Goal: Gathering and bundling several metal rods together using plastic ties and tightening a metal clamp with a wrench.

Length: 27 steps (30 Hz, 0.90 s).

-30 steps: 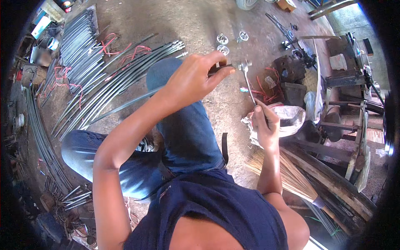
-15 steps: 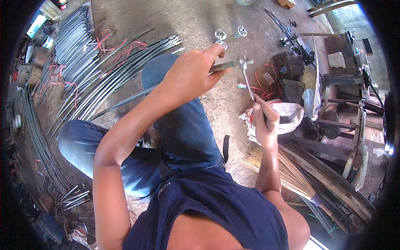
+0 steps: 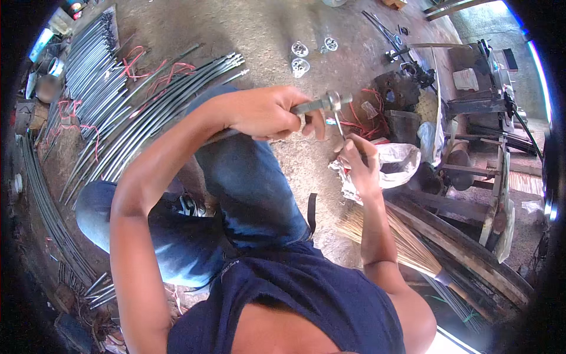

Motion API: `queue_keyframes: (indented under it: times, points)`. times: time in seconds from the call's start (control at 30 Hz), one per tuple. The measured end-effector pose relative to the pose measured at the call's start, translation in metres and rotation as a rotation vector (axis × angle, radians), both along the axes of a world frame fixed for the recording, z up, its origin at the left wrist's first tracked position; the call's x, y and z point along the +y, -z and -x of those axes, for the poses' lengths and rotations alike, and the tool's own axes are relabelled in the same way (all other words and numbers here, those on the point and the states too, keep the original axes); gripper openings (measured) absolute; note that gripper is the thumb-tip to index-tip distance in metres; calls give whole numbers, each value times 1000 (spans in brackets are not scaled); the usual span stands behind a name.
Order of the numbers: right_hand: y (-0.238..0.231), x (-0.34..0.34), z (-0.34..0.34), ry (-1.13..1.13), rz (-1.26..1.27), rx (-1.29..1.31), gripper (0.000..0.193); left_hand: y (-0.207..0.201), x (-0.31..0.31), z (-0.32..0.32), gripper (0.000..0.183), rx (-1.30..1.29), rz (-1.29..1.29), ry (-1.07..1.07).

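Note:
My left hand is wrapped round a long grey metal rod with a threaded end. Its thumb and some fingers hang below the rod. The other part of the rod runs back under my left forearm and over my thigh. Near the rod's tip sits a nut, with bare thread sticking out beyond it. My right hand grips a slim wrench whose upper end reaches the nut. Whether its jaw fits round the nut is hard to make out.
Bundles of metal rods with red ties lie on the floor at left. Small clear cups of metal parts stand ahead. A white sack, a straw broom and a wooden frame are at right.
My left hand has turned, and the rod's end now tilts differently, slightly lower. My right hand has moved up and left, with the wrench more upright under the nut.

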State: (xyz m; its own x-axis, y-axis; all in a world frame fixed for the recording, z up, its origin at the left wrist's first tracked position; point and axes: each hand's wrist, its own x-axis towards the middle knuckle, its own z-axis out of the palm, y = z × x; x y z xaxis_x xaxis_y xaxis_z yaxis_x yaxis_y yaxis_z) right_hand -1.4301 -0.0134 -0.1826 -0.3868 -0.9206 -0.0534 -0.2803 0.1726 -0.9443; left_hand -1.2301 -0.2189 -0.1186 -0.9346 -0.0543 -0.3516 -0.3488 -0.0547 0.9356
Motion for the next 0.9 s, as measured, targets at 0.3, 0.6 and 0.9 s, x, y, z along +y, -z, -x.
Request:
queue_keyframes:
  times: [0.3,0.6,0.9]
  points:
    - [67,-55,29,-107,370,-90,43,38,4,3,11,500,324,-40]
    - [14,-28,10,-59,30,21,28,22,27,-5,11,294,1177,-369]
    - [-53,-2,-31,84,-134,203,22,34,66,-7,34,437,1451,-809]
